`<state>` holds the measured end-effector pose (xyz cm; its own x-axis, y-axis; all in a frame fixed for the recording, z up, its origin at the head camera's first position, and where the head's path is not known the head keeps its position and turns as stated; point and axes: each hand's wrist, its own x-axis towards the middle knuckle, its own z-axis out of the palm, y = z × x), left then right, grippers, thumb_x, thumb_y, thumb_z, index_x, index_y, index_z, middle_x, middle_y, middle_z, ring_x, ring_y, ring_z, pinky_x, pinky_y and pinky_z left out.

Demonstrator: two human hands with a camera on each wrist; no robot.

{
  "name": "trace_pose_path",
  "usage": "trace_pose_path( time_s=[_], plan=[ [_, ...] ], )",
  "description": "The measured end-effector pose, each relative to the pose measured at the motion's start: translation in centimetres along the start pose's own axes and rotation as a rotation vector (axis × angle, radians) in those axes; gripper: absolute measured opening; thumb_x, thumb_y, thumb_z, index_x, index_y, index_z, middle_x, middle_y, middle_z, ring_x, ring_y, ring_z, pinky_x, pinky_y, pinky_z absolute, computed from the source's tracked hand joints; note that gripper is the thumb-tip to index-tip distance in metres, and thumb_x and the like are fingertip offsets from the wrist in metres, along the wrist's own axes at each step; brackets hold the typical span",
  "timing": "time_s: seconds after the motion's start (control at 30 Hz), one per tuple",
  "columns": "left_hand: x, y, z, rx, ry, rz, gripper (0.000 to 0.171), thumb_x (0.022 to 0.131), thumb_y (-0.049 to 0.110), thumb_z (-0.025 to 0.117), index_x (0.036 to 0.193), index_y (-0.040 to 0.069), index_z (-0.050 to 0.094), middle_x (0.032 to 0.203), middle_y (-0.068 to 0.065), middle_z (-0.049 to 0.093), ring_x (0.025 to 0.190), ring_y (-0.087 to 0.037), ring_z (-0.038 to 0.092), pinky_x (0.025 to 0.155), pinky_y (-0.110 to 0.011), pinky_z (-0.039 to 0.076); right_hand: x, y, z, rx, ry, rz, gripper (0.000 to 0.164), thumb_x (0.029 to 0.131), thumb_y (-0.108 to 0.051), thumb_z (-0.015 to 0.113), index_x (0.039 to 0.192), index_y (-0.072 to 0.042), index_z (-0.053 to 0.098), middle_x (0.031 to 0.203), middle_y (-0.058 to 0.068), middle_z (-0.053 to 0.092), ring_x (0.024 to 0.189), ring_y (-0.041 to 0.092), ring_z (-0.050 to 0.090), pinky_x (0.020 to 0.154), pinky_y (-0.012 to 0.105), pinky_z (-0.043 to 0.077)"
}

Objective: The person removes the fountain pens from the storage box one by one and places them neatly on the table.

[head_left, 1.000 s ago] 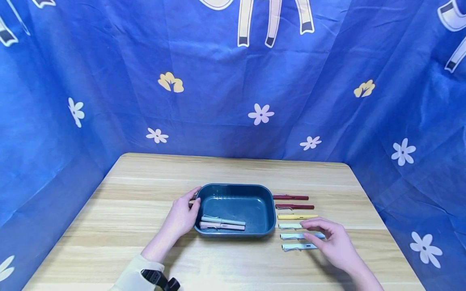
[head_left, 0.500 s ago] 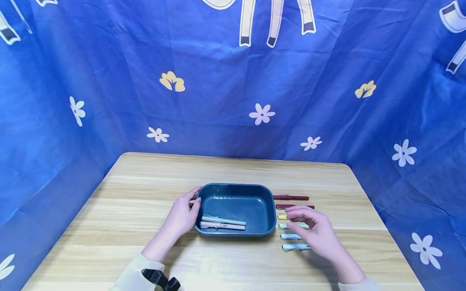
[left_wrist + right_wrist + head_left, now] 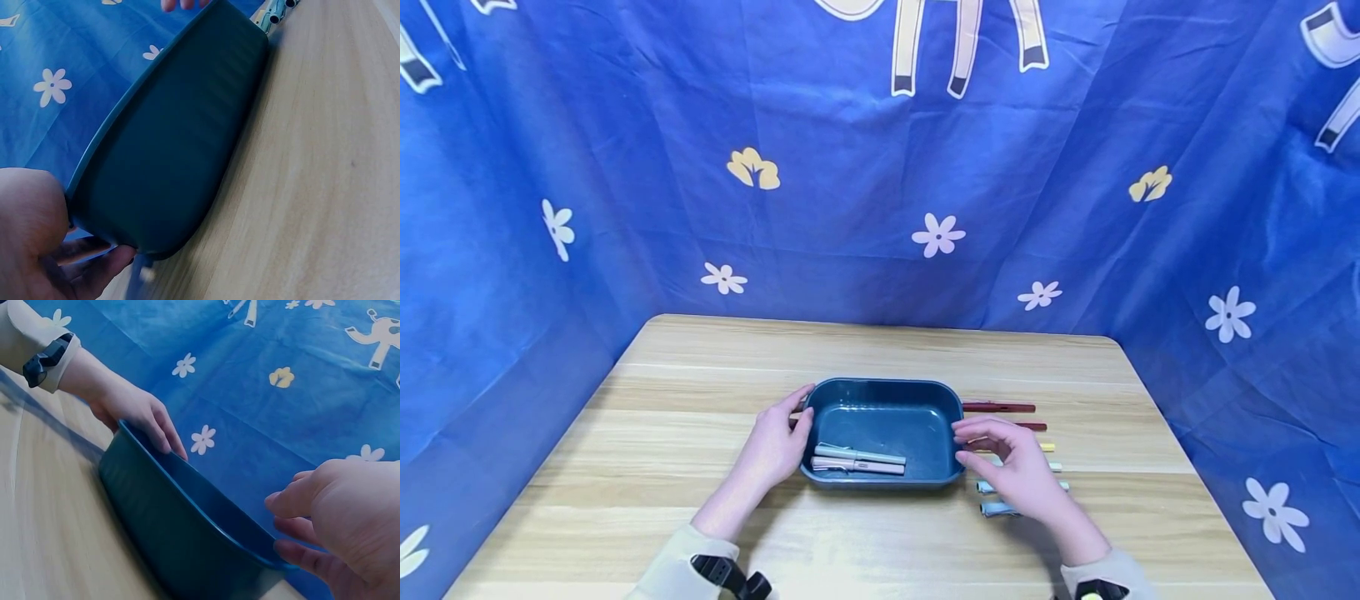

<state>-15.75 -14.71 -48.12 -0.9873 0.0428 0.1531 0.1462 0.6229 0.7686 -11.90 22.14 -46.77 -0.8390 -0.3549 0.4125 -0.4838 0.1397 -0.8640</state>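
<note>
A dark teal rectangular box [image 3: 887, 483] stands on the table. Two capped pens lie inside along its near wall, one grey-green pen [image 3: 872, 457] and one pale pink pen [image 3: 868, 468]. My left hand [image 3: 778, 437] grips the box's left end, thumb at the rim and other fingers partly hidden behind the wall. At the right end, my right hand [image 3: 1015, 467] has its loosely bent fingers at the rim, a gap showing between thumb and fingers. Beneath and beside it lies a column of pens, including a dark red pen [image 3: 1007, 408] and a light blue pen [image 3: 996, 508], partly covered.
The wooden table [image 3: 700, 367] has rounded far corners. A blue cloth [image 3: 850, 167] with white flowers hangs behind and on both sides. Dark slim ends [image 3: 793, 423] show beside the left hand, too covered to identify.
My right hand has moved left from above the pens to the box's right rim, uncovering the right ends of some pens. The left hand and the box have stayed put.
</note>
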Motion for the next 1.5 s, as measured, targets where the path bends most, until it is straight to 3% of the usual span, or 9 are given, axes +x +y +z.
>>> trace_pose_path(
  time_s=[0.13,0.33,0.57,0.8,1.07,1.5],
  plan=[
    [0.0,0.0,0.0,0.001,-0.001,-0.001,0.047,0.109,0.014,0.055,0.154,0.003,0.053,0.132,-0.024,0.068,0.111,-0.036,0.073,0.101,-0.055,0.055,0.9,-0.1,0.8,0.003,-0.026,0.002,0.029,0.093,0.003,0.079,0.117,-0.012,0.077,0.125,0.008,0.072,0.112,0.030,0.070,0.093,0.043,0.061],
    [0.0,-0.1,0.0,-0.005,-0.003,-0.004,0.046,0.109,0.014,0.055,0.154,0.003,0.053,0.132,-0.024,0.068,0.111,-0.036,0.073,0.101,-0.054,0.055,2.2,0.0,1.8,0.004,-0.073,0.023,0.026,0.095,0.000,0.078,0.118,-0.010,0.077,0.124,0.008,0.071,0.109,0.043,0.069,0.093,0.043,0.061],
    [0.1,0.1,-0.1,-0.003,-0.003,0.003,0.046,0.109,0.014,0.055,0.154,0.003,0.054,0.132,-0.024,0.069,0.111,-0.036,0.073,0.101,-0.055,0.055,3.5,0.0,2.7,-0.042,-0.139,0.097,0.024,0.096,-0.006,0.079,0.119,-0.014,0.077,0.127,0.014,0.070,0.113,0.033,0.070,0.096,0.044,0.060],
    [0.0,0.2,-0.2,0.010,-0.002,0.011,0.046,0.109,0.014,0.055,0.154,0.002,0.053,0.132,-0.024,0.069,0.110,-0.036,0.073,0.101,-0.055,0.055,4.9,0.2,4.0,-0.052,-0.206,0.110,0.025,0.096,0.001,0.076,0.118,-0.011,0.077,0.128,0.018,0.070,0.114,0.040,0.069,0.096,0.041,0.060],
    [0.0,0.1,-0.1,0.010,-0.002,0.011,0.046,0.109,0.014,0.055,0.154,0.003,0.053,0.132,-0.024,0.068,0.110,-0.036,0.073,0.100,-0.055,0.055,6.2,0.3,5.3,-0.165,-0.311,0.173,0.026,0.097,-0.001,0.076,0.123,-0.002,0.074,0.125,0.014,0.072,0.110,0.030,0.071,0.096,0.043,0.059],
    [0.0,0.0,-0.1,0.000,-0.005,-0.001,0.047,0.109,0.014,0.055,0.154,0.004,0.053,0.132,-0.023,0.068,0.111,-0.035,0.073,0.101,-0.055,0.055,8.1,0.9,7.3,-0.262,-0.400,0.247,0.027,0.092,-0.002,0.082,0.117,-0.002,0.076,0.113,0.009,0.074,0.099,0.018,0.071,0.084,0.025,0.059]
  ],
)
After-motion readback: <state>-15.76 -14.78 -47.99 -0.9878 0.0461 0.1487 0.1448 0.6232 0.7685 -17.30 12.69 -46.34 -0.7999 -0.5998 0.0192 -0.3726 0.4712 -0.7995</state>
